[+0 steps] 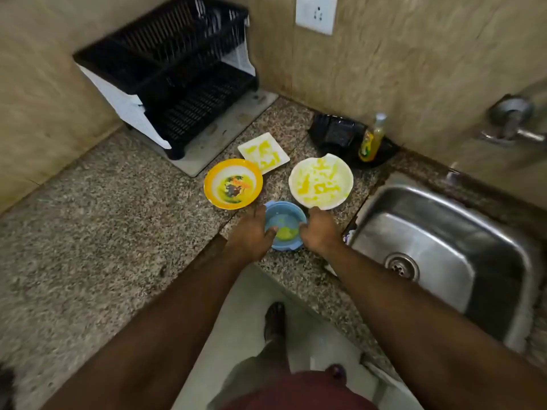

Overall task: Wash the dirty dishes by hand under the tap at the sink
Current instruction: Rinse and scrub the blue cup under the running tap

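A small blue bowl with yellow residue sits on the granite counter. My left hand grips its left rim, thumb over the edge. My right hand holds the right rim. Behind it lie an orange-rimmed bowl, a round white plate smeared yellow, and a square white plate smeared yellow. The steel sink is to the right, with the tap on the wall above it.
A black dish rack stands on a tray at the back left corner. A yellow soap bottle and a black holder stand by the wall. A wall socket is above.
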